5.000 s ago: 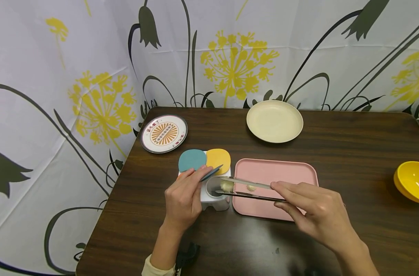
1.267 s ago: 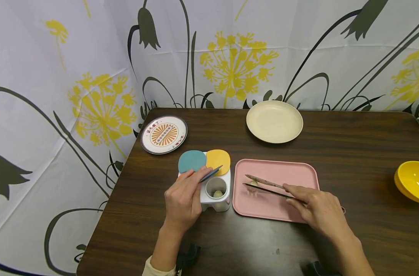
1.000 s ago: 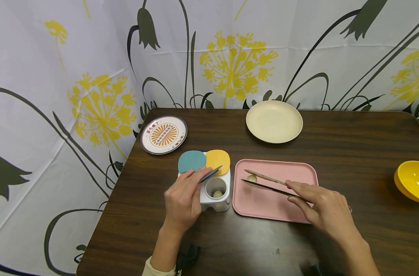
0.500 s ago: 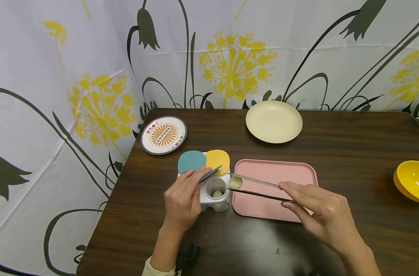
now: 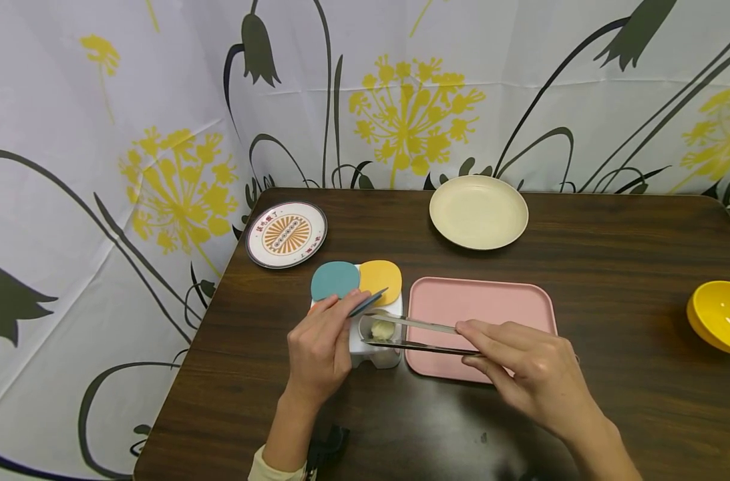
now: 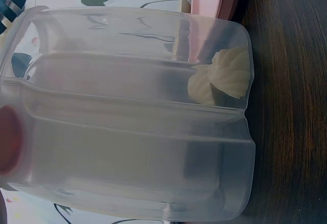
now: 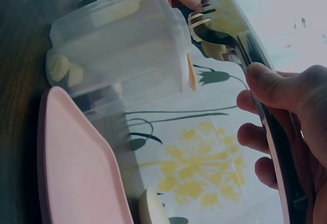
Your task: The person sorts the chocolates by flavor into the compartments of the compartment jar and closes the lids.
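Note:
My left hand (image 5: 319, 347) holds up a blue-grey flip lid (image 5: 367, 304) of a white, see-through storage box. My right hand (image 5: 527, 364) grips metal tongs (image 5: 427, 325); one arm ends in fork-like prongs in the right wrist view. Between the tong tips is a small pale pleated bun (image 5: 382, 329), over the box's opened compartment. Through the clear wall of the box (image 6: 127, 147) in the left wrist view, pale pleated buns (image 6: 230, 73) lie at the bottom. The box's other lids, teal (image 5: 334, 279) and yellow (image 5: 381, 280) among them, are down.
A pink tray (image 5: 485, 300) lies just right of the box. Behind stand a cream plate (image 5: 479, 212) and a white patterned plate (image 5: 286, 235). A yellow bowl (image 5: 722, 317) sits at the far right of the dark wooden table (image 5: 617, 267). Patterned cloth hangs behind.
The tongs took the pale bun from the pink tray and carried it left over the opened compartment. My left hand has kept the lid raised throughout.

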Tool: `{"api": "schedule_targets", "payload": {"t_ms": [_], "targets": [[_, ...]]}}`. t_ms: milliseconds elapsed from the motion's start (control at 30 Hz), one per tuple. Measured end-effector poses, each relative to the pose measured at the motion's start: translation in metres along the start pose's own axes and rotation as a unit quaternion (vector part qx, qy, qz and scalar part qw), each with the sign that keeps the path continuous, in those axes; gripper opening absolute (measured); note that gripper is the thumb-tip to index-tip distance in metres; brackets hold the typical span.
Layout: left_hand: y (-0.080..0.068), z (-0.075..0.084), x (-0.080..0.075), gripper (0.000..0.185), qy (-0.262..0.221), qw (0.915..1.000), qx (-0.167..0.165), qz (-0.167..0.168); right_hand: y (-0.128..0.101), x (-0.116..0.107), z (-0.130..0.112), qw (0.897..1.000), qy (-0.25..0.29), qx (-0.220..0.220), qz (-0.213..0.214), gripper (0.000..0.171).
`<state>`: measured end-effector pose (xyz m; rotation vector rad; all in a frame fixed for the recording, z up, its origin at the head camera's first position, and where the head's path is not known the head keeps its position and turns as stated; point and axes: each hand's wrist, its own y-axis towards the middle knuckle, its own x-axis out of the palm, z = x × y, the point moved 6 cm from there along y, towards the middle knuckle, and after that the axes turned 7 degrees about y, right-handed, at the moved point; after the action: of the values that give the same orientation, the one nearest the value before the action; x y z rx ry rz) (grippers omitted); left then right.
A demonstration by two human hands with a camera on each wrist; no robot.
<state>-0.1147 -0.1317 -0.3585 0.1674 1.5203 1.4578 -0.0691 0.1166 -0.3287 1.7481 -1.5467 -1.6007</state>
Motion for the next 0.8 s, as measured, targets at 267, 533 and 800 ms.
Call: {"api": "schedule_targets", "payload": {"t_ms": [267, 533, 800], "targets": [[0.0006, -0.0001, 0.0001, 0.032, 0.000, 1.0000, 0.000, 0.002, -0.0010, 0.0053, 0.0019, 1.000, -0.017, 0.017, -0.012, 0.034], [0.0004, -0.0006, 0.0007, 0.033, -0.001, 1.0000, -0.003, -0.003, -0.0016, 0.0057, 0.0040, 0.999, -0.024, 0.030, -0.014, 0.037], [-0.0002, -0.0008, 0.0005, 0.033, -0.001, 1.0000, -0.003, 0.000, -0.0047, 0.0034, 0.0051, 0.999, -0.029, 0.040, -0.021, 0.041]]}}
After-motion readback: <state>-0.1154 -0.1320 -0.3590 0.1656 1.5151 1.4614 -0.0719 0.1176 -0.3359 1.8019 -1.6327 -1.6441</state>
